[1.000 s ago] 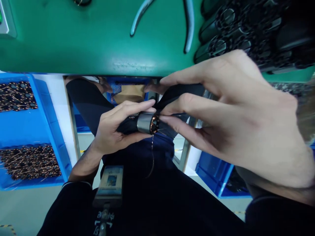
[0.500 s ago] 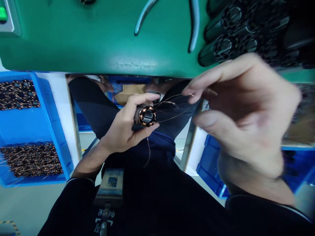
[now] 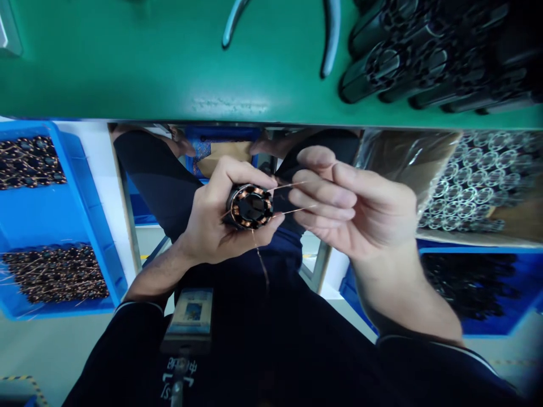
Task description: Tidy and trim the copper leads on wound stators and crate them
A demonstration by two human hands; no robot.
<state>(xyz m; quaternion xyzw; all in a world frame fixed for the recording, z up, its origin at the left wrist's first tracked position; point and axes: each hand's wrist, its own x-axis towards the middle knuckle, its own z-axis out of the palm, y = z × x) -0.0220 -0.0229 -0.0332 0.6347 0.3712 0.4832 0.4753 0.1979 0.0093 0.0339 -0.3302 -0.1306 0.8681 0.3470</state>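
Observation:
My left hand is wrapped around a black motor stator with copper windings, its round end facing up toward me. Two thin copper wires run from the stator's right side to my right hand. The curled fingers of that hand are closed at the wires; the exact pinch point is hard to make out. Another loose copper wire hangs from the stator's lower edge, below my left thumb.
Pliers handles lie on the green table. Black slotted cylinders stand at its right. A blue bin at left holds copper-wound parts. At right are a box of clear rings and a blue bin of black parts.
My right hand has come left and away from the camera, closer to the stator, and its fingers have curled in. The stator sits slightly nearer in my left hand, its bore now dark.

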